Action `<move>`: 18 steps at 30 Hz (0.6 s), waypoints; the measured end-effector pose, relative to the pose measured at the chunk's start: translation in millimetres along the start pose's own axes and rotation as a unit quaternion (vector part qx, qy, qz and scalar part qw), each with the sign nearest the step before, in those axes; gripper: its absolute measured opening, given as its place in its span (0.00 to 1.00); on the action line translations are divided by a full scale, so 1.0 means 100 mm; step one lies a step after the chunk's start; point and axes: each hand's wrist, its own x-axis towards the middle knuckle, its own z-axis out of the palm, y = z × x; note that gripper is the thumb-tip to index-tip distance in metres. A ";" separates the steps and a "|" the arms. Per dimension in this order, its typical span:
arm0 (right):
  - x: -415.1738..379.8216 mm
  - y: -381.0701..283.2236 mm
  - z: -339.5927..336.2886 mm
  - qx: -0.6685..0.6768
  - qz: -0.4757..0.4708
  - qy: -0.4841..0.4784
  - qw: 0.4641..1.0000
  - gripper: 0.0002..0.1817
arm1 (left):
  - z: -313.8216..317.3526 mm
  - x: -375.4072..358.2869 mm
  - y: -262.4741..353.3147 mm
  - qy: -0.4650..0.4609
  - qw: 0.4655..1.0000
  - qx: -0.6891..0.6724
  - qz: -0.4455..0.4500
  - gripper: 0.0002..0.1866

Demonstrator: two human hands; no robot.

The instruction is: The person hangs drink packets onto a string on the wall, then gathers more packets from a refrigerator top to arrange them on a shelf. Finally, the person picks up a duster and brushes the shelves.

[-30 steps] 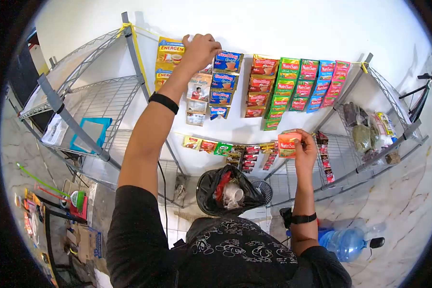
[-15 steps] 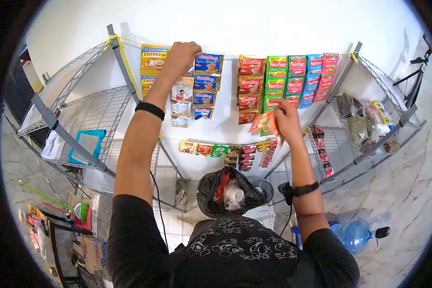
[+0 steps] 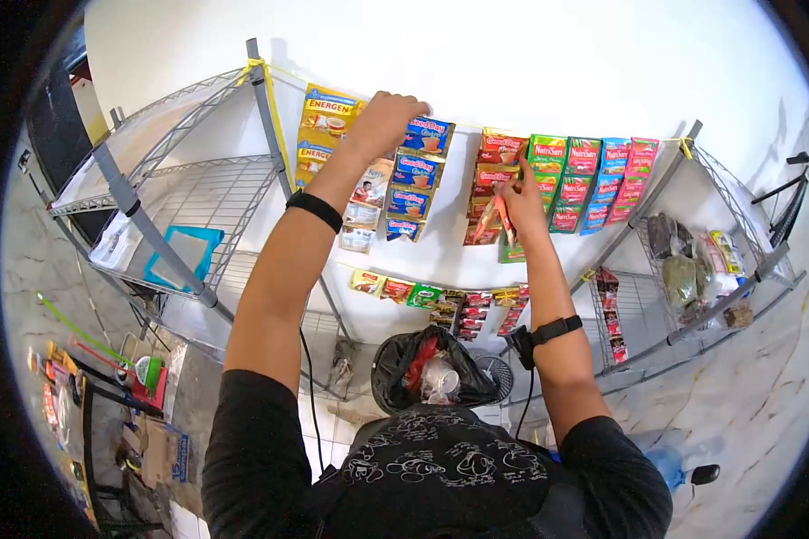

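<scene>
My left hand (image 3: pixel 394 121) is closed at the top of a hanging white coffee sachet strip (image 3: pixel 365 199), beside a blue Good Day strip (image 3: pixel 413 174); its fingertips are partly hidden. My right hand (image 3: pixel 523 205) holds an orange sachet (image 3: pixel 490 218) between thumb and fingers. Its index finger points up between the red-brown Good Day strip (image 3: pixel 502 146) and the green NutriSari strip (image 3: pixel 546 154). More NutriSari strips, red (image 3: pixel 583 158), blue (image 3: pixel 614 154) and pink (image 3: pixel 642 153), hang to the right. Yellow Energen sachets (image 3: pixel 327 117) hang at the left.
Wire shelves (image 3: pixel 211 193) stand on both sides, a yellow string (image 3: pixel 283 72) between their posts. A lower row of sachets (image 3: pixel 425 295) hangs beneath. Below is a bin lined with a black bag (image 3: pixel 391 368). Bagged goods (image 3: pixel 680 278) sit on the right shelf.
My right hand has moved left and up with the orange sachet, from the NutriSari strips toward the red-brown Good Day strip. My left hand stays at the strip tops. The view has shifted.
</scene>
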 end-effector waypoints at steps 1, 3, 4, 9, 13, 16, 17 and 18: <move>0.00 -0.06 0.03 0.030 -0.008 -0.002 1.000 0.37 | -0.03 0.00 0.05 -0.011 1.000 0.006 -0.004 0.14; 0.03 -0.09 0.04 0.053 -0.004 -0.011 0.999 0.40 | -0.08 0.00 0.11 -0.036 0.999 0.010 -0.008 0.17; 0.05 -0.09 0.07 0.054 -0.005 -0.013 0.998 0.40 | -0.09 0.02 0.12 -0.035 0.999 0.012 -0.010 0.17; 0.09 -0.06 0.15 0.044 -0.010 0.011 0.999 0.39 | -0.07 0.07 0.27 -0.049 0.998 -0.035 -0.019 0.23; 0.08 -0.05 0.21 0.027 -0.038 -0.021 0.999 0.37 | 0.04 0.13 0.46 -0.013 0.994 -0.110 -0.011 0.22; -0.03 -0.25 0.23 0.009 -0.018 -0.041 0.999 0.36 | 0.12 0.20 0.59 0.019 0.991 -0.133 -0.019 0.19; -0.02 -0.22 0.23 -0.027 -0.035 -0.027 0.999 0.33 | 0.14 0.23 0.61 0.023 0.991 -0.127 -0.031 0.17; -0.01 -0.22 0.21 -0.028 -0.036 -0.028 0.999 0.33 | 0.18 0.25 0.60 0.029 0.991 -0.121 -0.044 0.14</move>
